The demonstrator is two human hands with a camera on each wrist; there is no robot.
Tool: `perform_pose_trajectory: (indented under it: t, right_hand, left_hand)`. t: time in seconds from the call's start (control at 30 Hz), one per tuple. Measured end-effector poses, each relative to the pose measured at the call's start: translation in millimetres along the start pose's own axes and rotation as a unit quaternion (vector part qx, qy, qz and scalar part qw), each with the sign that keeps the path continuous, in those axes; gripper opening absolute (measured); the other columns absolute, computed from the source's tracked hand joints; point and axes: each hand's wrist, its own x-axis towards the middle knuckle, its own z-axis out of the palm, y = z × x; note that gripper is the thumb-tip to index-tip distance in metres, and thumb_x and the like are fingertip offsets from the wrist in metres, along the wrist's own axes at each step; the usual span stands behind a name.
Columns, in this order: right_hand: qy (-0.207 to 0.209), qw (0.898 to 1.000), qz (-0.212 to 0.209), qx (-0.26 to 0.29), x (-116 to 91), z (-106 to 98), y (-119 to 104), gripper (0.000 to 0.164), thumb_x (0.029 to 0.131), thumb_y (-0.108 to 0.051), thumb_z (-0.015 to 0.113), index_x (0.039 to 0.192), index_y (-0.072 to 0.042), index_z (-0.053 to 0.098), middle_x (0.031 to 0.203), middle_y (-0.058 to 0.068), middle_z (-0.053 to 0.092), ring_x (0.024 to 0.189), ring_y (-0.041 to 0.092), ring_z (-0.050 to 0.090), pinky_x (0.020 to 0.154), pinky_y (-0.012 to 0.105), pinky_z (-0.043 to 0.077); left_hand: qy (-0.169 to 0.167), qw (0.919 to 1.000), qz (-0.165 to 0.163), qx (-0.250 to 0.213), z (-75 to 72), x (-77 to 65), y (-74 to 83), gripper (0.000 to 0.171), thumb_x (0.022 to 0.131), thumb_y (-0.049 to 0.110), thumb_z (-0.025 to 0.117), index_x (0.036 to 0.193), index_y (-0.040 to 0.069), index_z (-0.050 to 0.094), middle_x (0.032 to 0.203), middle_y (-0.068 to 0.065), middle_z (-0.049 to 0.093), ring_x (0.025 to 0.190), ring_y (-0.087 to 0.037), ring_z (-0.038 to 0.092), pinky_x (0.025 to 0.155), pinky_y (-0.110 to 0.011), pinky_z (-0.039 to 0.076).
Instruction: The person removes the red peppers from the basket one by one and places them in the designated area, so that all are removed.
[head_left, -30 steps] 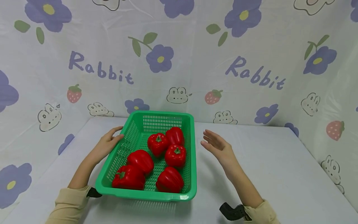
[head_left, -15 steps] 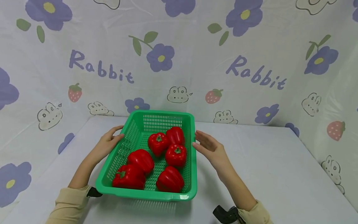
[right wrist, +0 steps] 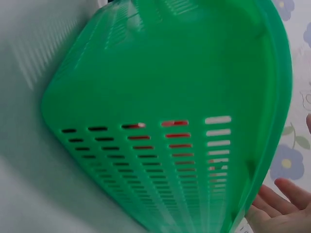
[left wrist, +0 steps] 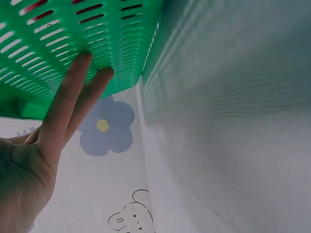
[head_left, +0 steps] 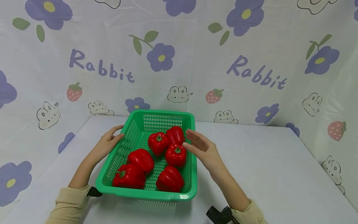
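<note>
Just right of the left hand (head_left: 104, 144), one green basket (head_left: 145, 194) sits on the worktop (head_left: 265, 161), long side running past that hand. Left hand: fingers straight, two of them (left wrist: 69, 92) laid against the slotted outer wall, thumb tip at the rim. Probable reason: steadying the basket from outside, which leaves the inside free.

Right hand (head_left: 205, 152): spread, thumb apart from fingers, pinching nothing. It hovers at the basket's right rim, fingertips over the inside. Contact with rim or contents: cannot tell. The thumb gap looks suited to something rounded.

Counts. Basket: 1. Hands: 2. Red peppers (head_left: 176, 155): 6, all inside the basket, between the two hands. Close to the right hand's fingertips, 3 bunched: the stem-up one, a pepper just beyond it (head_left: 175, 135), another to its left (head_left: 158, 143). Nearer the person than the left hand, 2 side by side: one (head_left: 140, 161) plus a corner pepper (head_left: 129, 176). Nearer the person than the right hand's fingertips, 1 alone (head_left: 170, 179). Green stems showing: 3. Scatter seems loose, not arranged; the walls presumably keep rounded pieces from rolling off. Black wrist units (head_left: 219, 215): 2, one behind each hand.
</note>
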Motion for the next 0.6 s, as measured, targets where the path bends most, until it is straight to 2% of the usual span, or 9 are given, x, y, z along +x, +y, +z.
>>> perform_pose_trajectory:
  t: [0.23, 0.37, 0.47, 0.6]
  right_hand:
    - [-0.005, 1.000, -0.003, -0.003, 0, 8, -6, 0.055, 0.090, -0.035, 0.069, 0.141, -0.030, 0.049, 0.144, -0.002, 0.054, 0.138, 0.021, 0.047, 0.106, 0.047, 0.045]
    - [-0.020, 1.000, -0.006, 0.005, -1, 13, -10, 0.056, 0.090, -0.032, 0.069, 0.142, -0.026, 0.049, 0.145, 0.000, 0.054, 0.138, 0.021, 0.047, 0.107, 0.045, 0.044]
    - [-0.030, 0.999, -0.007, 0.009, 0, 18, -11, 0.058, 0.090, -0.030, 0.070, 0.143, -0.023, 0.049, 0.146, 0.003, 0.052, 0.138, 0.022, 0.047, 0.108, 0.043, 0.043]
    - [-0.044, 0.999, -0.004, 0.008, 0, 26, -12, 0.060, 0.088, -0.030, 0.072, 0.143, -0.024, 0.048, 0.147, 0.002, 0.052, 0.139, 0.023, 0.046, 0.109, 0.041, 0.042]
  left_hand:
    - [-0.001, 1.0000, 0.004, 0.003, -0.7, -1.7, 2.2, 0.061, 0.105, 0.036, 0.042, 0.154, 0.006, 0.024, 0.119, -0.032, 0.063, 0.087, -0.017, 0.071, 0.070, -0.028, 0.057]
    - [-0.002, 1.0000, 0.003, 0.001, -0.7, -1.1, 2.0, 0.060, 0.105, 0.036, 0.042, 0.155, 0.007, 0.023, 0.122, -0.033, 0.062, 0.089, -0.019, 0.071, 0.071, -0.027, 0.057]
    - [-0.002, 1.0000, 0.003, -0.003, 0.0, -0.6, 2.1, 0.060, 0.105, 0.036, 0.042, 0.154, 0.008, 0.024, 0.121, -0.032, 0.062, 0.088, -0.017, 0.071, 0.071, -0.028, 0.058]
    - [-0.001, 1.0000, 0.005, -0.003, 0.6, -1.3, 1.6, 0.060, 0.105, 0.036, 0.042, 0.154, 0.007, 0.024, 0.118, -0.032, 0.064, 0.083, -0.012, 0.071, 0.070, -0.028, 0.058]
